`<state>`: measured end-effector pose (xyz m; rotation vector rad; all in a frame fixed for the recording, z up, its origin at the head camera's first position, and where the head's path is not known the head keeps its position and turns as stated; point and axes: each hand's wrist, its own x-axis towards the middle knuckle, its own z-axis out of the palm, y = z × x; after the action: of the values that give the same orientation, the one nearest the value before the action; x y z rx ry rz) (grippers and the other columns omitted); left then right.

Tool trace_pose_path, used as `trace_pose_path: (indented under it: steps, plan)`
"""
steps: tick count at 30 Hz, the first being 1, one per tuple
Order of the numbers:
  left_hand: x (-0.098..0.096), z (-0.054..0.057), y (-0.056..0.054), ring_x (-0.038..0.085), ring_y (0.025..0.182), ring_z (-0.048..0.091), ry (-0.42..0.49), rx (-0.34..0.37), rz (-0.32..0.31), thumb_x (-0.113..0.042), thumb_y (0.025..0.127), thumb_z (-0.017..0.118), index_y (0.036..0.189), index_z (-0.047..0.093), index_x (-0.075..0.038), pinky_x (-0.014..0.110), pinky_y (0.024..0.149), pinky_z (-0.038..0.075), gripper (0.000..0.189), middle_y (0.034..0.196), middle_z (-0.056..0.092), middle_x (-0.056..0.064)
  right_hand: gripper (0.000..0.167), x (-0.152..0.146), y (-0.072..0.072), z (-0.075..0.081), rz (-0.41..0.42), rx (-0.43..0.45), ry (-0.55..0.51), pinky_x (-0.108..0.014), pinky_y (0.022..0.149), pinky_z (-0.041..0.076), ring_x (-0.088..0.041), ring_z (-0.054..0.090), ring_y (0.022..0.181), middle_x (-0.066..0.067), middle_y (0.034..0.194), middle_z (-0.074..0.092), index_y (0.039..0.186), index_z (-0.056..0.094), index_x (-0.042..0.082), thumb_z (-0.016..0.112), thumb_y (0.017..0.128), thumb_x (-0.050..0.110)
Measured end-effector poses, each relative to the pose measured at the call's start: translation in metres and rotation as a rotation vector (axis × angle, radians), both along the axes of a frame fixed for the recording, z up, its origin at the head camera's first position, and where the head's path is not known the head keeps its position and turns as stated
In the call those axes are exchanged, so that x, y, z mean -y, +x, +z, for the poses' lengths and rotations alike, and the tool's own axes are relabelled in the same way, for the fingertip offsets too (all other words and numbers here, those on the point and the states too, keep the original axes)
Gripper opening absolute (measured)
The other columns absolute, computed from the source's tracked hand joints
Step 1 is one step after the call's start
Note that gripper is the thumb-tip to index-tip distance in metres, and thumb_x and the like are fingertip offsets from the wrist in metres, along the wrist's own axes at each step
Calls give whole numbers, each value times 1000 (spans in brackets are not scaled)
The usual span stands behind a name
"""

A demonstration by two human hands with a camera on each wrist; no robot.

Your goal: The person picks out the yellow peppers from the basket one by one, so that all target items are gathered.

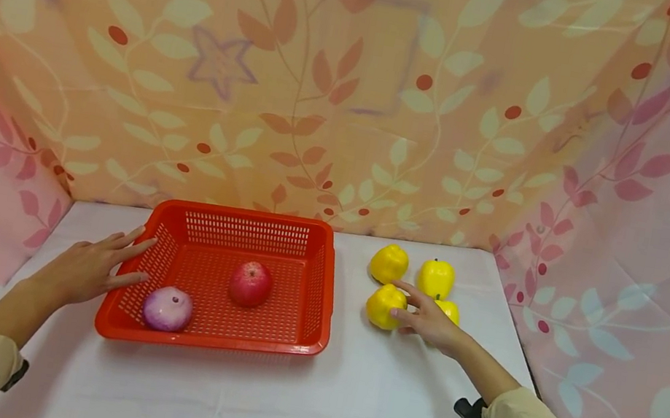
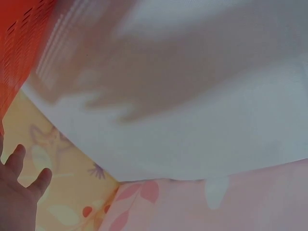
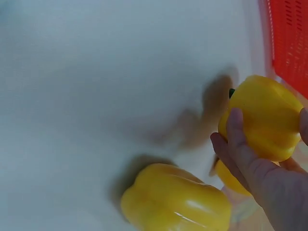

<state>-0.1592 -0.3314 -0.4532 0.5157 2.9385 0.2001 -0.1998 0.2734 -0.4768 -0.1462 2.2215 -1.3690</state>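
My right hand [image 1: 432, 324] grips a yellow bell pepper [image 1: 383, 307], thumb and fingers on its sides. In the right wrist view, the fingers [image 3: 245, 154] wrap that pepper [image 3: 267, 115], its dark green stem showing. Three more yellow peppers lie close by: one behind [image 1: 389, 263], one at the back right [image 1: 436, 278], and one partly hidden by the hand [image 1: 449, 311]. At the left, my left hand [image 1: 89, 265] spreads its fingers over the side rim of a red plastic basket [image 1: 240, 341]; whether it touches the rim I cannot tell. The left wrist view catches only part of this hand [image 2: 19, 192].
Inside the basket are a red round fruit [image 1: 250, 284] near the middle and a purple-and-white round item [image 1: 167, 308] at the front left. A white cloth [image 1: 249, 402] covers the table. Patterned fabric [image 1: 328, 89] hangs behind and on both sides.
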Motion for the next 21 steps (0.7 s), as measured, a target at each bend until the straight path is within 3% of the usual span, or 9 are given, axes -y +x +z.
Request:
trace_pose_path:
  steps: [9,18,21]
  plan:
    - [1,0,0,55,136,33,8,-10,-4,-55,94,58,157,28,-16,76,98,34,80,158,27,25,69,-4,-1,-13,8,8,56,-49,91,53,-34,57,100,-22,150,36,159,27,19,62,100,31]
    - [0,0,0,55,136,33,20,-11,-2,-55,95,57,157,28,-15,76,98,33,80,158,28,25,70,5,2,-8,-4,9,108,-51,100,50,-36,44,127,-17,161,23,159,24,17,59,100,32]
    - [1,-1,1,55,135,33,17,-14,-5,-54,95,58,157,28,-14,76,98,33,80,158,28,25,69,8,1,-5,4,-26,157,-58,107,41,-40,36,138,-16,162,24,158,26,16,59,100,32]
